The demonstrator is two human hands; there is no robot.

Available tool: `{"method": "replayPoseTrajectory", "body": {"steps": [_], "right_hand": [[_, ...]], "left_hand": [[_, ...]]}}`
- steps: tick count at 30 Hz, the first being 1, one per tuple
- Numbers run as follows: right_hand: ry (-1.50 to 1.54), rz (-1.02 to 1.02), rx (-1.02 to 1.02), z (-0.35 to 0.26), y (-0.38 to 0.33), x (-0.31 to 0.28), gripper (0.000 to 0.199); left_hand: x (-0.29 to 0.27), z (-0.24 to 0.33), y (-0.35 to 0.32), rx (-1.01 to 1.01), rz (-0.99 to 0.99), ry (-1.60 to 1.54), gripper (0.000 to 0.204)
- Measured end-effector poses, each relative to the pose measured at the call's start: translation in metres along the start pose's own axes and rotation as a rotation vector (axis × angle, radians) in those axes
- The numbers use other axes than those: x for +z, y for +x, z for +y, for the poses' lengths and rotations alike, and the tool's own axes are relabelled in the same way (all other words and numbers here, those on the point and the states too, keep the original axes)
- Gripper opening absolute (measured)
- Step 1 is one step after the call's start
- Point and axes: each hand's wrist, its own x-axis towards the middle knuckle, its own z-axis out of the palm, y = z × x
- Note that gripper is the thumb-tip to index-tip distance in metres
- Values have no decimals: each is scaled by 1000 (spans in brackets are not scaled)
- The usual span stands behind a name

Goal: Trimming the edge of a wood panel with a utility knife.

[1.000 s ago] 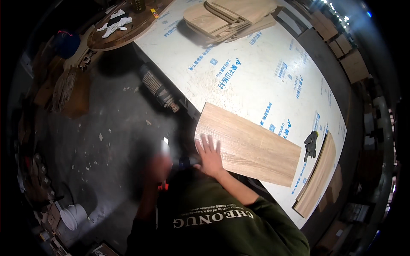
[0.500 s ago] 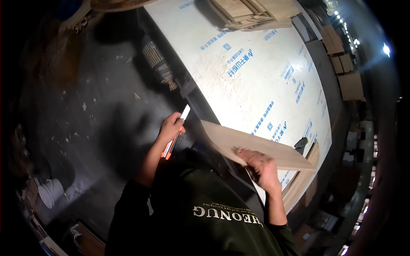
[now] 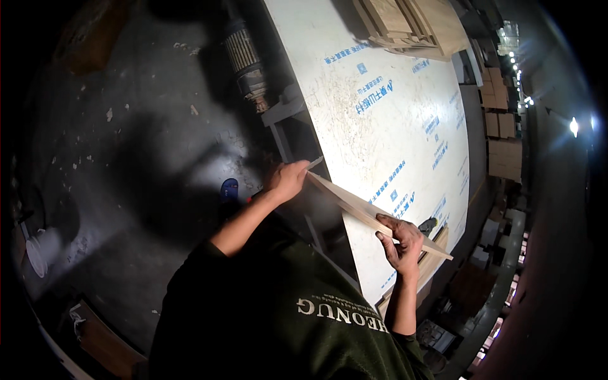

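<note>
A thin wooden board (image 3: 354,206) is tilted on its edge over the near part of the white worktable. My right hand (image 3: 402,239) grips it near its right part, thumb on the near side and fingers over the top. My left hand (image 3: 288,180) is closed round a utility knife, mostly hidden by the fingers. The knife's pale blade (image 3: 315,163) points out past my fingertips at the board's left end; I cannot tell whether it touches the wood.
The worktable (image 3: 405,126) has a white sheet with blue print. Stacked wooden panels (image 3: 405,25) lie at its far end. More strips (image 3: 434,250) and a dark tool (image 3: 429,225) lie beyond my right hand. A ribbed cylindrical machine part (image 3: 242,54) stands beside the left edge. A white bucket (image 3: 39,253) sits far left.
My left hand with the knife has moved right and up to the board's left end. The board has turned more on its edge, and my right hand's grip has shifted over its top.
</note>
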Motion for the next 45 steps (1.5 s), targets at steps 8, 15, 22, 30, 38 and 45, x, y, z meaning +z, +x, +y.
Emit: {"method": "replayPoseTrajectory", "body": {"steps": [8,15,22,30,38,45], "right_hand": [[25,-79,202,-6,-9,6,30],[34,-78,207,-15,-22,16,35],[99,-62,210,-28,-49,32,53],[92,-14,219,-32,-70,52,53],[73,-2,191,-37,-78,60,52],[44,45,179,-42,-79,67,41]], "left_hand": [[-48,19,9,-197,-553,-465,41],[-4,-108,45,286,-274,391,42],[-81,49,31,-108,-827,32,42],[-75,23,60,126,-553,532,40],[-62,20,70,105,-659,720,41],[-57,-1,76,96,-598,860,31]]}}
